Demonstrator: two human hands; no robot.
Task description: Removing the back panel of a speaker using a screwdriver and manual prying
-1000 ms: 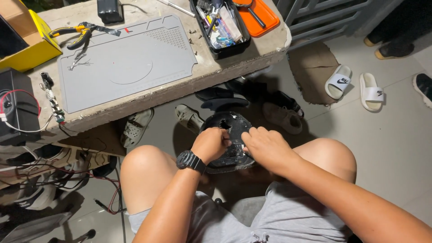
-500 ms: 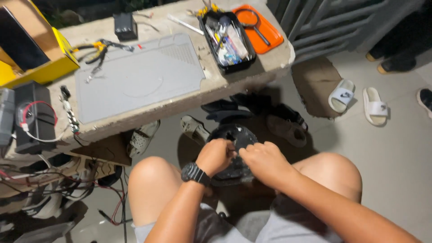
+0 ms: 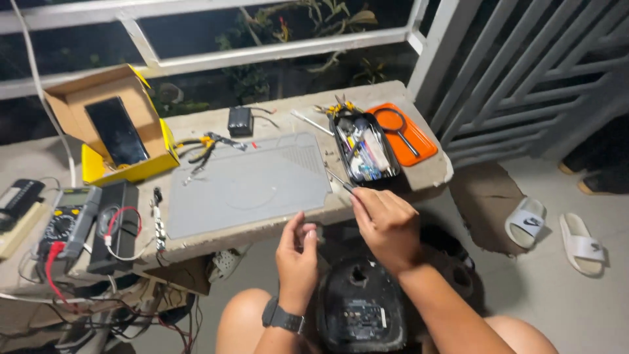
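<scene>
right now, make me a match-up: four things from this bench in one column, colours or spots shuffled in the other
Things:
1. repair mat
2. magnifier tray
3. cardboard box
4. multimeter

Descriptions:
A. orange, at the bench's right end
B. far left, red lead plugged in
C. grey, flat in the bench's middle
D. yellow outside, flaps open, dark phone inside

Pairs: 1-C, 2-A, 3-D, 4-B

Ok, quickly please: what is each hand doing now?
Left hand: fingers curled, whether it holds anything cannot be told.
Right hand: closed on a thin metal tool.
</scene>
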